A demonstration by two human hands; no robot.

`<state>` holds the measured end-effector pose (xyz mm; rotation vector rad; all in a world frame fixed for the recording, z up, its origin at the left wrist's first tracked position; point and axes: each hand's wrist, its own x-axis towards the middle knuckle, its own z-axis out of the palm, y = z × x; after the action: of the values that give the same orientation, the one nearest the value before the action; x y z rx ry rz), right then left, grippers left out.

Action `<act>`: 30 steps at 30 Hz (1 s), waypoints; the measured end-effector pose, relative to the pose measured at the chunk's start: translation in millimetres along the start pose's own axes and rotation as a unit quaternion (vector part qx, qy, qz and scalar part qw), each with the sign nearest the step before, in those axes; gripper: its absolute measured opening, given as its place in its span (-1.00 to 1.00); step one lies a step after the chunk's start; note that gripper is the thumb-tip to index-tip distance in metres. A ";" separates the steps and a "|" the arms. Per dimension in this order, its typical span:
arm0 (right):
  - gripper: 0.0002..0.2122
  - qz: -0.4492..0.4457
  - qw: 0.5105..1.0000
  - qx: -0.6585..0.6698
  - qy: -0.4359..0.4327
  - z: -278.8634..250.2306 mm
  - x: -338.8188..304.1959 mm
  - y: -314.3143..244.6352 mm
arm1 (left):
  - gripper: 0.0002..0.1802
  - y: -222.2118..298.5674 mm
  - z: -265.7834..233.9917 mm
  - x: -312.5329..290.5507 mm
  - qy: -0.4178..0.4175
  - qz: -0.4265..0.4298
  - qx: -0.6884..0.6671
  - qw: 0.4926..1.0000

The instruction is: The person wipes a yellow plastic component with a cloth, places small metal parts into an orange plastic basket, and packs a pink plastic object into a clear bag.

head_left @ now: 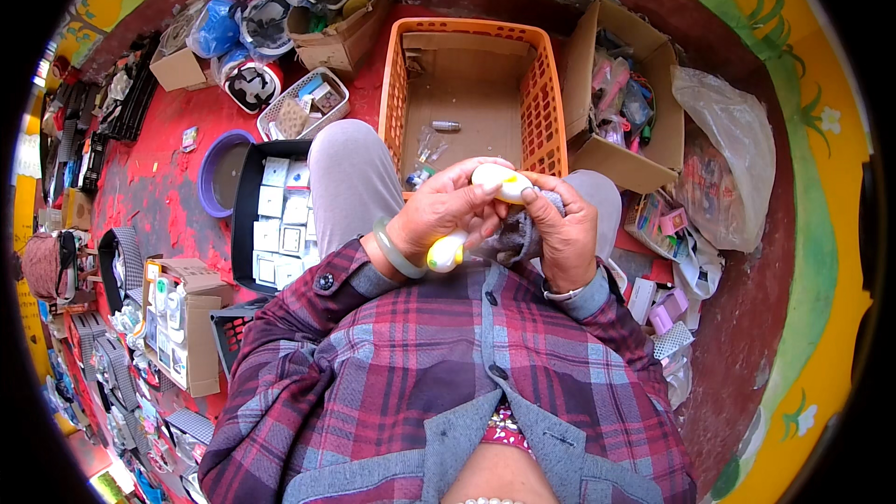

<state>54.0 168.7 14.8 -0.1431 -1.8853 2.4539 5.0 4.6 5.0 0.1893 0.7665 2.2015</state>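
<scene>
Between my hands, above my lap, is a small rounded white and yellow piece (499,179); its exact kind I cannot make out. The fingers and thumb of my left hand (437,205) pinch its left end. A second white and yellow piece (446,253), with a green spot, sits under the same hand's lower fingers. My right hand (571,241) is closed on a dark grey cloth (518,235), its thumb at the right end of the upper piece. Part of the cloth is hidden behind the fingers.
Beyond my knees stands an orange plastic basket (553,84) lined with cardboard, small items inside. A filled cardboard box (663,163) and clear bag (723,93) lie right. To the left are a black tray (245,243) of white boxes, a purple basin (207,173) and a white basket (336,112).
</scene>
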 end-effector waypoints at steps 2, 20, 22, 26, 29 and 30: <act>-0.76 0.047 0.994 0.095 -0.004 -3.4 3.1 -1.7 | -0.60 2.6 -1.4 1.7 -0.028 -0.016 -0.026 0.999; -0.62 -0.276 0.890 -0.355 -0.077 2.3 6.2 -16.3 | -0.69 -10.7 -4.0 8.1 0.057 0.062 0.000 0.996; -0.60 -0.336 0.849 -0.401 -0.070 1.8 10.3 -9.6 | -0.72 -12.0 -3.0 6.1 0.060 0.064 0.010 0.996; -0.58 -0.343 0.833 -0.432 -0.037 -3.3 13.8 -3.2 | -0.71 -9.6 0.2 4.3 0.079 0.064 0.031 0.994; -0.58 -0.350 0.805 -0.479 -0.009 -1.1 9.8 -3.9 | -0.72 -11.5 1.3 5.9 0.079 0.076 0.017 0.994; -0.58 -0.356 0.792 -0.497 0.001 1.3 8.2 -4.3 | -0.73 -12.4 1.4 8.1 0.082 0.075 0.027 0.993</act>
<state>45.6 169.3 18.9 0.4512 -2.3948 0.8505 7.8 17.5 -2.0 0.0944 0.9290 2.3617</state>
